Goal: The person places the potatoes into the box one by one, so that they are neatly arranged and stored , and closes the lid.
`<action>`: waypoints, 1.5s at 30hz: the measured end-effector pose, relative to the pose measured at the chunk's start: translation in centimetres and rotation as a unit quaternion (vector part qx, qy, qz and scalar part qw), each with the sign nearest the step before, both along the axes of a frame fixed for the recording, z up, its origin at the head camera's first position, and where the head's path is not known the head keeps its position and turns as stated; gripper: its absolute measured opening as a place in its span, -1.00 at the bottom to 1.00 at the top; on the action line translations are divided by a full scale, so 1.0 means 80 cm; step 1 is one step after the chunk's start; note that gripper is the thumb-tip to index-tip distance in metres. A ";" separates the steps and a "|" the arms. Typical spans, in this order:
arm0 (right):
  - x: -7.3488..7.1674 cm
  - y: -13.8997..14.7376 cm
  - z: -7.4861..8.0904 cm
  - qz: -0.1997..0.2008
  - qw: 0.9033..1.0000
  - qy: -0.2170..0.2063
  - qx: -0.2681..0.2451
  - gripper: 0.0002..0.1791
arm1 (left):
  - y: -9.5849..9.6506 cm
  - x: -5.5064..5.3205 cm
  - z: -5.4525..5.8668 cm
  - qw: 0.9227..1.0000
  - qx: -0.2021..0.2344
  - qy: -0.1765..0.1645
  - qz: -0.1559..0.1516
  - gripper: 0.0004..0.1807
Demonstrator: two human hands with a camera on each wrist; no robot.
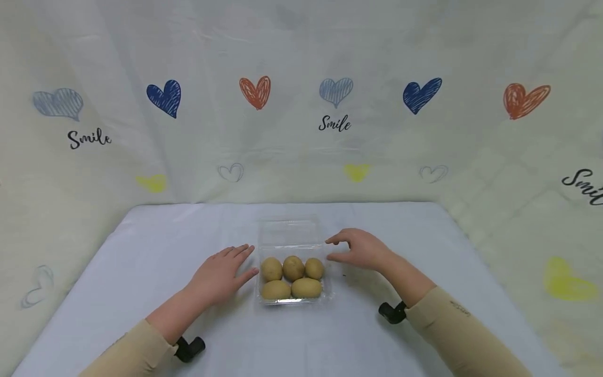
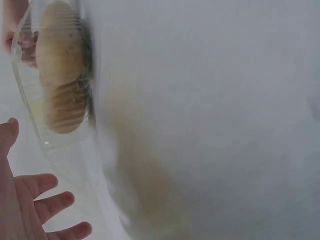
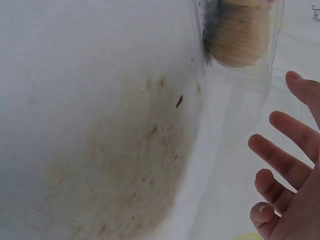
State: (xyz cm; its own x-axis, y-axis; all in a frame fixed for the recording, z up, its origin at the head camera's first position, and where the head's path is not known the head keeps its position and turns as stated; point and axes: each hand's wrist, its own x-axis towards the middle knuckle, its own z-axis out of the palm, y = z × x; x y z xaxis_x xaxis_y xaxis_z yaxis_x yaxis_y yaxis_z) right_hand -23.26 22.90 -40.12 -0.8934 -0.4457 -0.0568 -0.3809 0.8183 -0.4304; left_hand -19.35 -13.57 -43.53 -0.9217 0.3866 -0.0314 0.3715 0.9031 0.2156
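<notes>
A clear plastic clamshell box (image 1: 289, 230) lies on the table with its lid folded back, away from me. Several potatoes (image 1: 306, 288) sit in its base in two rows. My left hand (image 1: 219, 275) is beside the box's left side, fingers spread and empty. Off the right side, my right hand (image 1: 360, 248) holds nothing, its thumb apart from loosely bent fingers. Both wrist views show potatoes (image 2: 62, 55) through the box's clear ribbed wall, with the left hand (image 2: 25, 200) and the right hand (image 3: 290, 170) apart from it.
A white cloth covers the table (image 1: 339, 340). Brown smudges and a small dark crumb (image 3: 179, 102) mark the cloth right of the box. Behind the table hangs a pale curtain (image 1: 292, 146) printed with hearts and "Smile".
</notes>
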 end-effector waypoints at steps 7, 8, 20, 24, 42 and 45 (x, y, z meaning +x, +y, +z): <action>-0.018 0.005 -0.011 -0.019 0.999 -0.040 0.013 -0.35 | 0.003 -0.037 -0.003 0.991 0.074 -0.097 0.046 -0.17; -0.021 0.005 -0.012 -0.018 0.999 -0.044 0.014 -0.34 | 0.003 -0.042 -0.003 0.988 0.085 -0.115 0.051 -0.19; -0.041 -0.007 -0.022 -0.019 0.996 -0.082 0.028 -0.24 | 0.004 -0.073 -0.004 0.958 0.187 -0.215 0.034 -0.35; -0.046 -0.010 -0.024 -0.023 0.995 -0.094 0.020 -0.26 | 0.001 -0.076 -0.007 0.955 0.198 -0.219 0.033 -0.37; -0.045 -0.010 -0.020 -0.035 0.999 -0.026 -0.019 -0.42 | 0.011 -0.078 0.002 0.950 0.260 -0.171 0.040 -0.37; -0.046 -0.010 -0.021 -0.037 0.999 -0.003 -0.029 -0.54 | 0.012 -0.076 0.006 0.952 0.264 -0.144 0.049 -0.46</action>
